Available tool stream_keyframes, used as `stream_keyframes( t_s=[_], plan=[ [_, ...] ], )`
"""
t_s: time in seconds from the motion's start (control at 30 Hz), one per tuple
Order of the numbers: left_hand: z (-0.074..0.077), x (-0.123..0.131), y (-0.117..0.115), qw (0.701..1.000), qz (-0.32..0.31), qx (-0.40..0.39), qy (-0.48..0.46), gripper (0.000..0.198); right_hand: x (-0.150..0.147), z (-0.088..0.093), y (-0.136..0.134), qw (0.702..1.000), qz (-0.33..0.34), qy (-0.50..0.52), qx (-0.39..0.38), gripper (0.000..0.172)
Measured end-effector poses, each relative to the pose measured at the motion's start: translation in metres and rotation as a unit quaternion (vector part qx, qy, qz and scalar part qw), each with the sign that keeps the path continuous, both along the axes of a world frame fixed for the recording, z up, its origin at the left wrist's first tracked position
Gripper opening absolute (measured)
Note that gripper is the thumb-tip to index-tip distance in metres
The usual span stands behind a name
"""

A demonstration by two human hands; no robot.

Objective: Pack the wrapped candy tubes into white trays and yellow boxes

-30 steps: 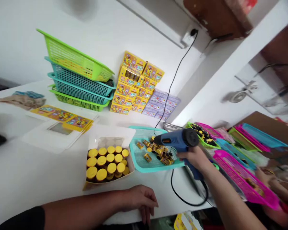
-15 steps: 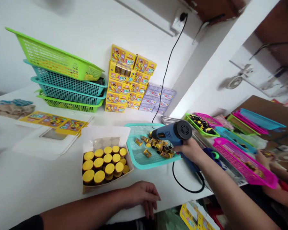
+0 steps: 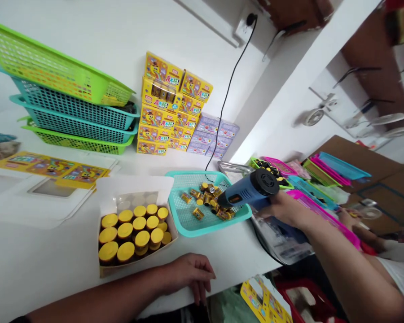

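My right hand [image 3: 284, 210] grips a blue heat gun [image 3: 249, 193] by its handle, its nozzle pointing down-left at a heap of small yellow and black bottles [image 3: 208, 201] lying in a teal mesh tray [image 3: 183, 215]. My left hand [image 3: 188, 273] rests on the white table near its front edge, fingers curled loosely downward and holding nothing. Just left of it stands an open white box [image 3: 134, 186] packed with yellow-capped bottles [image 3: 134, 231]. The gun's black cord [image 3: 230, 83] runs up to a wall socket.
Green and teal baskets [image 3: 63, 107] are stacked at the back left beside piled yellow cartons [image 3: 171, 110] and purple packs [image 3: 210, 139]. Flat yellow cartons [image 3: 50, 166] lie at the left. Pink, green and blue trays [image 3: 309, 179] crowd the right, where another person's arm [image 3: 373, 237] shows.
The heat gun has tilted lower and swung over the teal tray's right side toward the bottles. The view has shifted right and down. My left hand has stayed put.
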State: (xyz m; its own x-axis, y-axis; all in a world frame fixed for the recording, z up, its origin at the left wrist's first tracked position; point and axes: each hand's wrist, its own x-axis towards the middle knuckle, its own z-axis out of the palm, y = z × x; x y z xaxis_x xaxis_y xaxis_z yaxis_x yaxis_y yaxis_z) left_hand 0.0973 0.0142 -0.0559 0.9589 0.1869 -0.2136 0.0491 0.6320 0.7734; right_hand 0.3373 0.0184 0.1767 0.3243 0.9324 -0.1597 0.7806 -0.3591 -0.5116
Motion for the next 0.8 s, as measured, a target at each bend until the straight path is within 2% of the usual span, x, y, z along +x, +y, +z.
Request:
stream_keyframes(
  t_s=[0.07, 0.2, 0.3, 0.53, 0.7, 0.8],
  plan=[
    [0.001, 0.000, 0.000, 1.000, 0.002, -0.001, 0.001, 0.049, 0.000, 0.009, -0.010, 0.999, -0.001, 0.004, -0.040, 0.017],
    [0.002, 0.000, 0.001, 1.000, 0.001, -0.003, 0.004, 0.049, 0.001, 0.016, -0.019, 0.999, -0.012, -0.034, -0.015, 0.024],
    [0.000, 0.001, 0.001, 1.000, 0.000, -0.010, 0.001, 0.049, 0.007, 0.018, -0.017, 0.999, -0.024, -0.033, -0.033, 0.027],
    [-0.003, 0.001, 0.000, 1.000, 0.000, -0.007, 0.002, 0.047, 0.011, 0.017, -0.001, 0.997, -0.024, -0.003, -0.077, 0.019],
    [-0.001, 0.001, 0.001, 1.000, -0.004, -0.014, -0.001, 0.048, 0.010, 0.018, 0.000, 0.990, 0.037, 0.042, -0.131, 0.019],
    [-0.001, 0.002, 0.001, 1.000, 0.003, -0.015, 0.000, 0.049, 0.009, 0.014, 0.005, 0.992, 0.046, 0.060, -0.098, 0.021]
  ],
)
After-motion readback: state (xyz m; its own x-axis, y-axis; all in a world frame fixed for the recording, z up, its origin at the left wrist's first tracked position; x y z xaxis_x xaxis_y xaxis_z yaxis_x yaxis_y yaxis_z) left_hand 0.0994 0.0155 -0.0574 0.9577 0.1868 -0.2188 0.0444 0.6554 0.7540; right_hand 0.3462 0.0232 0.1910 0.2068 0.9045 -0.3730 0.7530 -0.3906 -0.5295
